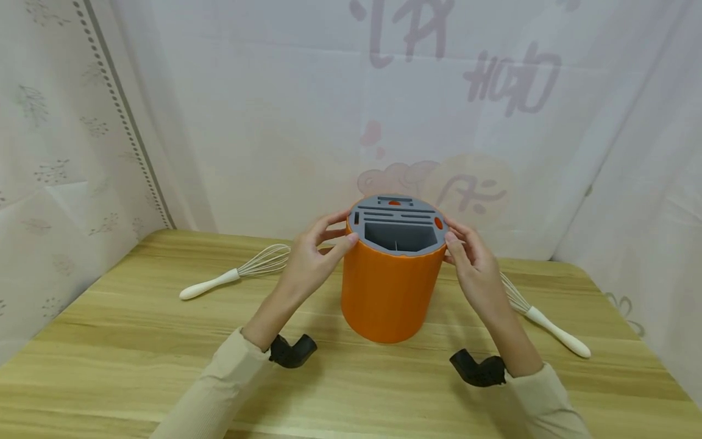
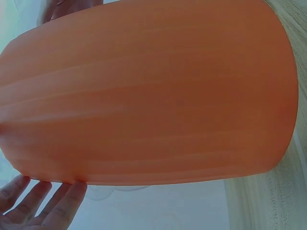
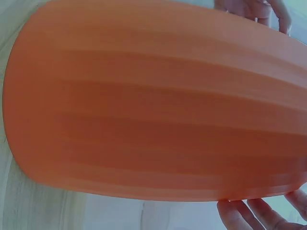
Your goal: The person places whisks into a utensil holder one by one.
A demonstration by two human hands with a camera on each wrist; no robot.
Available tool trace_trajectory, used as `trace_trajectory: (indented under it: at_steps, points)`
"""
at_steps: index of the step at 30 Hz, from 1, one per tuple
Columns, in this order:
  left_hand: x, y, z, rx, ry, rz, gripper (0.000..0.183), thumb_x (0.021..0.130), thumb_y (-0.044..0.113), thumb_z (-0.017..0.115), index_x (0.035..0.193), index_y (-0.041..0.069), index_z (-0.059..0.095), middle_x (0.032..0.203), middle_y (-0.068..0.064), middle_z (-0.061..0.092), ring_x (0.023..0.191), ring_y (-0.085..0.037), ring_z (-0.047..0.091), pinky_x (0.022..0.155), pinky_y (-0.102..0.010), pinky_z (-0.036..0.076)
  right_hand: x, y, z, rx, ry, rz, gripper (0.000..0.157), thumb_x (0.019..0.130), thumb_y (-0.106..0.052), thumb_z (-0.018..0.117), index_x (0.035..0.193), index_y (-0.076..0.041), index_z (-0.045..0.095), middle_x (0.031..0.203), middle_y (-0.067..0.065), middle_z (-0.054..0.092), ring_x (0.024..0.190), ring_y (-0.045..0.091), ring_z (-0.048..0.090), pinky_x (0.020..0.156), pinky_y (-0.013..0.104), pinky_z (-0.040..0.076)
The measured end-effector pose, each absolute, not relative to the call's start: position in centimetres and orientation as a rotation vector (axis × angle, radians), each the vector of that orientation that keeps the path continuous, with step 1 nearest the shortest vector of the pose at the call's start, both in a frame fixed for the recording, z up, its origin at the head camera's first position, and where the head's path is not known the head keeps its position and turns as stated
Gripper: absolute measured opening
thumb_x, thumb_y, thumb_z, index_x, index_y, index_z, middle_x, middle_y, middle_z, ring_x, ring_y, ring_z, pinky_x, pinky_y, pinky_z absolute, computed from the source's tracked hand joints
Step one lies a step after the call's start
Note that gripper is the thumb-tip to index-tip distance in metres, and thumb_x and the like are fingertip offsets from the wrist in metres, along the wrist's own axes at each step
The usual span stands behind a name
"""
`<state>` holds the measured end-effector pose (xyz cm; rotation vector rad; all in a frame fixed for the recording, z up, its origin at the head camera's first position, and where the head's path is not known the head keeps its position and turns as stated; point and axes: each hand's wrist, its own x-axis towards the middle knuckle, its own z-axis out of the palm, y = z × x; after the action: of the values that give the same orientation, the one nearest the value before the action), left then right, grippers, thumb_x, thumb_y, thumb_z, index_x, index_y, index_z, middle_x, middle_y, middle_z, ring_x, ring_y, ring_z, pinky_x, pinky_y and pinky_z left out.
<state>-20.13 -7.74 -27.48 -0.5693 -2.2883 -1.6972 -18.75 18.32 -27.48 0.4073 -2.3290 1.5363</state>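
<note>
An orange, round knife block [image 1: 392, 299] with a grey slotted top [image 1: 403, 213] stands in the middle of the head view. Its top has narrow slits, a few small holes and one large compartment. On its left side, my left hand [image 1: 309, 262] grips the upper rim, thumb in front and fingers round the side. My right hand [image 1: 477, 271] holds the opposite side of the rim in the same way. Orange wall [image 2: 158, 96] fills most of the left wrist view, and likewise the right wrist view. Whether the base touches the table is hard to tell.
A white whisk [image 1: 211, 284] lies on the wooden table [image 1: 351, 396] at the left, its wires partly behind my left hand. Another whisk [image 1: 559, 332] lies at the right. Printed cloth [image 1: 274, 122] hangs behind the table and at both sides.
</note>
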Motion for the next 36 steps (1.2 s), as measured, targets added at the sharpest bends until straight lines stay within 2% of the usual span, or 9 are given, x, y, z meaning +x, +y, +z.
trace_trajectory:
  at_steps: [5, 14, 36]
  points:
    - [-20.1, -7.7, -27.5, -0.563, -2.295, -1.710, 0.045, 0.090, 0.036, 0.060, 0.133, 0.027, 0.050, 0.134, 0.008, 0.048, 0.116, -0.016, 0.055, 0.094, -0.043, 0.049, -18.6, 18.5, -27.6, 0.409, -2.368, 1.460, 0.044, 0.100, -0.034, 0.038, 0.141, -0.018, 0.039, 0.136, 0.008, 0.047, 0.108, 0.004, 0.052, 0.086, 0.022, 0.051]
    - [-20.2, -7.7, -27.4, -0.578, -2.292, -1.739, 0.044, 0.090, 0.033, 0.060, 0.132, 0.024, 0.050, 0.134, 0.007, 0.049, 0.116, -0.017, 0.055, 0.095, -0.043, 0.048, -18.2, 18.5, -27.6, 0.454, -2.327, 1.490, 0.042, 0.101, -0.027, 0.040, 0.141, -0.016, 0.040, 0.132, 0.010, 0.049, 0.105, 0.002, 0.053, 0.083, 0.011, 0.048]
    - [-19.9, -7.9, -27.2, -0.627, -2.300, -1.716, 0.043, 0.091, 0.032, 0.059, 0.133, 0.026, 0.049, 0.136, 0.007, 0.048, 0.117, -0.019, 0.055, 0.095, -0.043, 0.049, -17.4, 18.4, -28.1, 0.461, -2.331, 1.382, 0.043, 0.101, -0.028, 0.039, 0.142, -0.015, 0.038, 0.133, 0.007, 0.048, 0.104, 0.003, 0.052, 0.084, 0.010, 0.047]
